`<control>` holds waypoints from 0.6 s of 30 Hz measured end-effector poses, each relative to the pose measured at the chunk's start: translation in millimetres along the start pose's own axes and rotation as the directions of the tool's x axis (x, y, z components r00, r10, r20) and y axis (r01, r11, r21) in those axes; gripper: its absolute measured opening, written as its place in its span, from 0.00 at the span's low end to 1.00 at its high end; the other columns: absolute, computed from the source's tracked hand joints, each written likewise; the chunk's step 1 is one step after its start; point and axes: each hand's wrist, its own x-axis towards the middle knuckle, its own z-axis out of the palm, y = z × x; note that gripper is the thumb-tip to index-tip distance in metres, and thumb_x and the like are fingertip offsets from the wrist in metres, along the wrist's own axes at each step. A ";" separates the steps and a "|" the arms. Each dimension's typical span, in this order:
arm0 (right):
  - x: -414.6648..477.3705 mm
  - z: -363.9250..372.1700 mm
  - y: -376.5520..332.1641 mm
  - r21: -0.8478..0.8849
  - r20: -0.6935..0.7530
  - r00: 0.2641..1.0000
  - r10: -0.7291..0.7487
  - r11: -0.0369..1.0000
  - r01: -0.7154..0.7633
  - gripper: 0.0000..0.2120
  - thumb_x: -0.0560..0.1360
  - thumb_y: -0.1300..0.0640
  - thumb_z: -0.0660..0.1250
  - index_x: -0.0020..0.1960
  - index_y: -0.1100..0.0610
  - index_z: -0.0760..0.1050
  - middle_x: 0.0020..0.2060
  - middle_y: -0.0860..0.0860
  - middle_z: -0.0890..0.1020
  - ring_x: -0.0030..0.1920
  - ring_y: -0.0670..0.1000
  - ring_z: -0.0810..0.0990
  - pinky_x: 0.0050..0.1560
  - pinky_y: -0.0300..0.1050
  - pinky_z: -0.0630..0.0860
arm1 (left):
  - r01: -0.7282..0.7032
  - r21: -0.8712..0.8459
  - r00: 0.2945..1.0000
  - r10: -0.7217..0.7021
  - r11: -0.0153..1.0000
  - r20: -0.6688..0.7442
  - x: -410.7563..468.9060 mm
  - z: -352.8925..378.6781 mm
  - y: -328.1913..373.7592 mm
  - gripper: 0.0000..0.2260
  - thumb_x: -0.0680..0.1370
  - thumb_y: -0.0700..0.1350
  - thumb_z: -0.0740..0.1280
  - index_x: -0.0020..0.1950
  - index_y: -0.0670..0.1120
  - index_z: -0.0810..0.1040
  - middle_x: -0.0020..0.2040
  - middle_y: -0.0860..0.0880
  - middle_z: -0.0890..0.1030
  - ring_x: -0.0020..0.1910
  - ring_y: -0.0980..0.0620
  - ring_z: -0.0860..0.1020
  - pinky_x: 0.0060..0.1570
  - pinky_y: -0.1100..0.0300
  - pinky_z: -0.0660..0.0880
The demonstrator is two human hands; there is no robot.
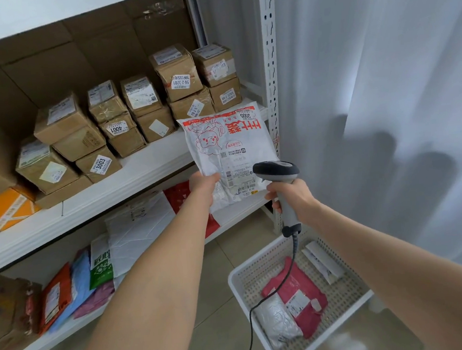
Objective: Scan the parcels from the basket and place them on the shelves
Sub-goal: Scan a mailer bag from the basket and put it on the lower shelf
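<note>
Bare forearms (149, 278) reach forward from the bottom edge. At their ends, the left hand (201, 186) pinches the lower left corner of a white parcel (227, 147) with red print: the thumb lies on the printed front, and the other fingers (213, 177) are hidden behind it. The parcel rises from these fingers, slightly tilted. Its top edge overlaps the front edge of the middle shelf (131, 182), and its right edge is near the slotted upright (270, 61).

The right hand (292, 197) is wrapped round the grey handle of a scanner (276, 171), fingers curled tight. The scanner's head sits just right of the left thumb, over the parcel's lower label; whether it touches the parcel cannot be told. A cable (252, 325) drops from the handle, crosses the basket (234, 287) and trails over its near left rim to the floor (218, 272).

Below the right fingers, the perforated basket holds a pink parcel (297, 294), a silver parcel (277, 320) against its left side, and white folded packets (322, 261) at the far wall.

Left of the left fingers, brown cartons (104, 124) stand stacked well back on the middle shelf, leaving a bare strip along its front edge. Under those fingers, the lower shelf (241, 212) carries soft bags (142, 226), with bare board at its right end. Right of the right fingers hangs a curtain (382, 80), and open tiled floor lies between the lower shelf and the basket.
</note>
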 end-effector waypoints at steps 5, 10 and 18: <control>0.6 -3.3 -7.9 0.083 -0.079 0.996 -0.045 0.995 0.052 0.04 0.74 0.64 0.68 0.48 0.63 0.76 0.36 0.58 0.81 0.23 0.49 0.72 0.27 0.41 0.71 | -0.024 0.038 0.999 0.023 0.999 0.029 -0.4 4.0 4.0 0.15 0.75 0.35 0.69 0.62 0.39 0.77 0.58 0.41 0.80 0.56 0.42 0.79 0.60 0.45 0.75; -5.1 -5.0 -16.3 -0.002 0.004 0.998 -0.062 0.998 0.062 0.05 0.75 0.62 0.69 0.50 0.61 0.77 0.37 0.57 0.83 0.24 0.50 0.73 0.29 0.42 0.72 | 0.005 0.021 0.999 -0.006 1.000 0.040 1.7 7.3 5.8 0.14 0.75 0.36 0.70 0.60 0.40 0.78 0.57 0.41 0.80 0.55 0.42 0.79 0.59 0.44 0.75; -7.1 -3.8 -15.1 -0.031 -0.020 0.999 -0.041 0.999 0.041 0.05 0.75 0.62 0.69 0.49 0.62 0.77 0.36 0.56 0.82 0.25 0.50 0.73 0.29 0.42 0.72 | -0.024 0.016 0.998 0.023 1.000 0.051 -3.7 7.7 16.1 0.14 0.76 0.36 0.69 0.61 0.40 0.77 0.56 0.42 0.80 0.55 0.42 0.79 0.58 0.44 0.76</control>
